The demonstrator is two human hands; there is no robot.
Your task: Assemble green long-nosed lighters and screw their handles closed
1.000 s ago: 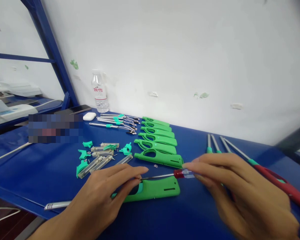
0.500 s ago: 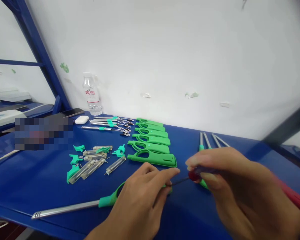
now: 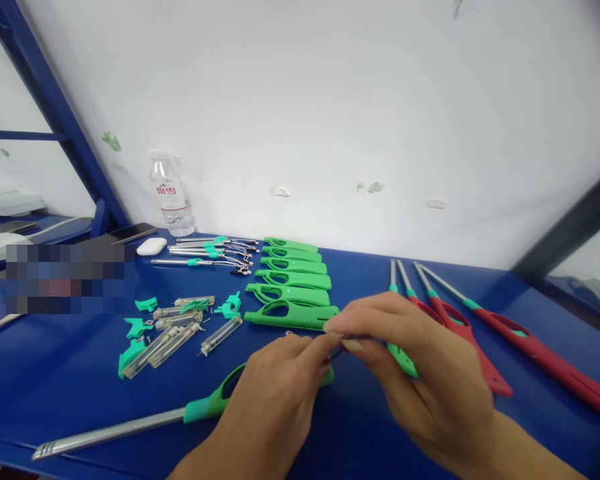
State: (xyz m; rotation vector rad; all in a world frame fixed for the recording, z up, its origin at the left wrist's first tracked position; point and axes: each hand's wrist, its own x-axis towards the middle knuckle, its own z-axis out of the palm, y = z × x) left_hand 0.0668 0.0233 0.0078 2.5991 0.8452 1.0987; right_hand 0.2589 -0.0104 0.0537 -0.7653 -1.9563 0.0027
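Observation:
My left hand [image 3: 273, 393] is closed over the handle of a green long-barrelled lighter [image 3: 217, 402], whose metal tube points to the lower left. Most of the handle lies hidden beneath my fingers; its green end shows past them on the right. In my right hand [image 3: 415, 367] a small screwdriver [image 3: 336, 353] is pinched between thumb and fingers. Only a bit of it shows, its tip end at the fingertips of my left hand. The two hands nearly touch. Just beyond them lies the nearest of several green handle shells [image 3: 300, 316] in a column.
Clear fuel tanks [image 3: 175, 345] and teal plastic pieces [image 3: 133, 357] lie on the left. Metal rods with wires [image 3: 195, 262] are behind them, near a water bottle [image 3: 173, 200] and a white case [image 3: 151, 247]. Red lighters [image 3: 545, 357] and a green one [image 3: 403, 359] lie right.
My right hand has moved left, bringing the screwdriver up to my left hand, and less of its shaft shows. The view has shifted slightly, showing more of the red lighters.

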